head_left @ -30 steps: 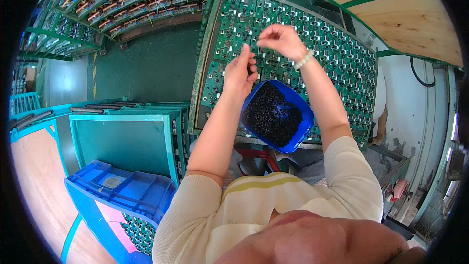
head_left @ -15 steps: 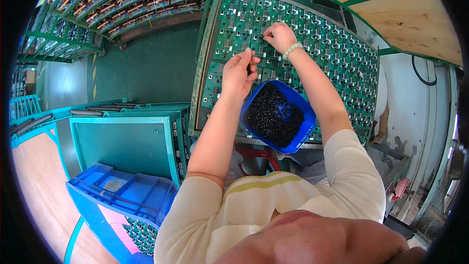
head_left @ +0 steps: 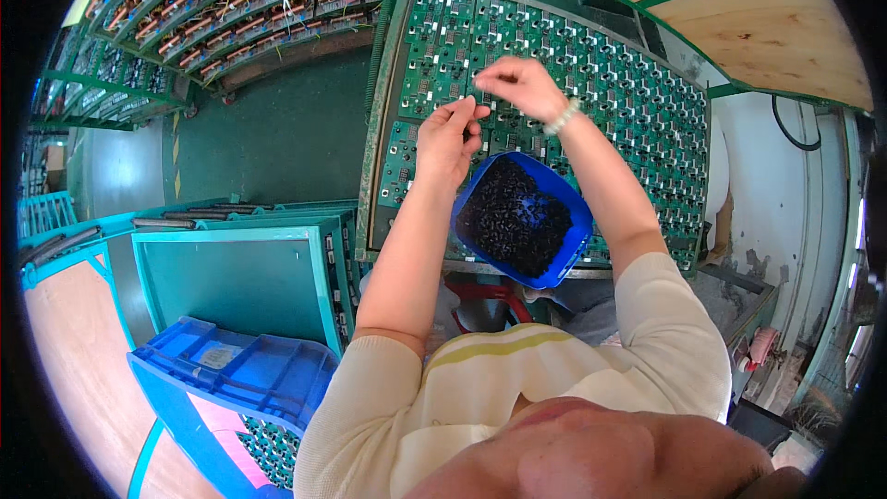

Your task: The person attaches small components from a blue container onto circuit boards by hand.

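Green circuit boards (head_left: 601,102) lie in close rows on a framed tabletop before me. My left hand (head_left: 448,140) is closed above the boards at the left, its fingers curled and the thumb against the index finger. Something dark shows among those fingers, too small to make out. Just beyond it, my right hand (head_left: 524,90), with a pale beaded bracelet at the wrist, is pinched together over the boards; whatever is at its fingertips is hidden. A blue bin (head_left: 577,245) of small black parts (head_left: 513,214) sits between my forearms at the near table edge.
Shelves of coil-bearing assemblies (head_left: 249,14) stand at the far left. A teal rack (head_left: 231,277) and a blue crate (head_left: 236,360) are at my near left. A red stool (head_left: 490,293) shows below the table. Wooden panels (head_left: 758,28) stand at the far right.
My right hand has moved left and a little nearer, up from the boards toward my left hand. My left hand has barely shifted. The view has tilted slightly.
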Available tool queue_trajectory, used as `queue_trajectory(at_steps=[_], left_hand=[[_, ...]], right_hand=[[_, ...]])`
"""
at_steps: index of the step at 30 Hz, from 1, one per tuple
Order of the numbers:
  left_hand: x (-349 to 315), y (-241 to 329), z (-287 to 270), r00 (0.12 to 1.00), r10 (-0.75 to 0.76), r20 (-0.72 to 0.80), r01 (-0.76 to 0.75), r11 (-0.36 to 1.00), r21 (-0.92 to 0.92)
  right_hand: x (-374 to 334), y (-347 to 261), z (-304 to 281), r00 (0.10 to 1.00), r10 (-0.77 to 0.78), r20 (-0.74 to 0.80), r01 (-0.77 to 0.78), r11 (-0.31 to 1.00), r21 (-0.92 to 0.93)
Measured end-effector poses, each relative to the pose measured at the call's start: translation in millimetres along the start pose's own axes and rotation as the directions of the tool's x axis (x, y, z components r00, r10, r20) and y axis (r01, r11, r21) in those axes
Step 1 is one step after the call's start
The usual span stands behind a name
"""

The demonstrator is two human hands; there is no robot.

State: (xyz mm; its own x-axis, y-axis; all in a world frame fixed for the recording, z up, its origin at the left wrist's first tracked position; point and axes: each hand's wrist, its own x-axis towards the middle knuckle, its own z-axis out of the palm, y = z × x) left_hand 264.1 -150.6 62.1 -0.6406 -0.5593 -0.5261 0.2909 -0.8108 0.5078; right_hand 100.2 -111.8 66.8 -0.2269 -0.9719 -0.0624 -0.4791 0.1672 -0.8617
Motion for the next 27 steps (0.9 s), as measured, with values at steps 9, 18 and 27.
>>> queue_trajectory(at_steps=[9, 18, 27], left_hand=[[-4.4, -3.4, 7.7, 0.998, -0.052, -0.021, 0.054, 0.991, 0.121], [-7.8, -0.2, 13.9, 0.991, -0.093, 0.092, 0.072, 0.975, 0.211], [-6.3, -3.2, 12.1, 0.995, 0.000, 0.100, -0.026, 0.965, 0.261]], right_hand=[[-44.8, -22.2, 5.8, 0.999, -0.001, 0.041, -0.016, 0.903, 0.430], [8.5, 52.0, -29.1, 0.946, -0.174, -0.272, 0.037, 0.895, -0.445], [43.2, 70.4, -25.3, 0.993, 0.008, -0.120, -0.081, 0.779, -0.621]])
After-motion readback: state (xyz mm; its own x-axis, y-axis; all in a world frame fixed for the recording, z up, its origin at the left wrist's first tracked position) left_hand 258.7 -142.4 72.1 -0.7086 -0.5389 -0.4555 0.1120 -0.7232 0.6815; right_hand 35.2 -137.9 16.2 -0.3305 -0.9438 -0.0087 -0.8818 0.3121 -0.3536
